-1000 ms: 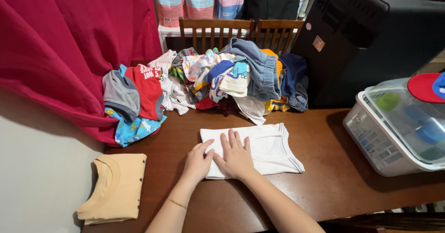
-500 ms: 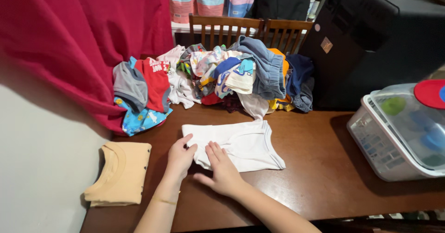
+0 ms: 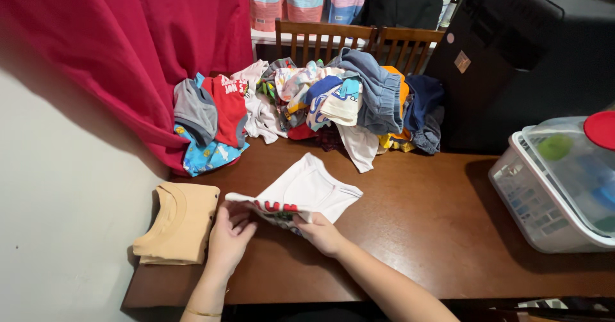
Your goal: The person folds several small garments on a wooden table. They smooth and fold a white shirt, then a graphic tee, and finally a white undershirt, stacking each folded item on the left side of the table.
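Both hands lift the near edge of a white printed cotton T-shirt (image 3: 307, 190) off a dark wooden table (image 3: 423, 232). The left hand (image 3: 229, 237) and right hand (image 3: 322, 232) each pinch the fabric, beside a folded tan shirt (image 3: 179, 222).

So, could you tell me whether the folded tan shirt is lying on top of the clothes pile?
No, the folded tan shirt lies alone on the table, apart from the clothes pile.

Even, fairly bright indoor light, soft shadows along the table (image 3: 448, 232), sharp focus, slight wide-angle edge stretch.
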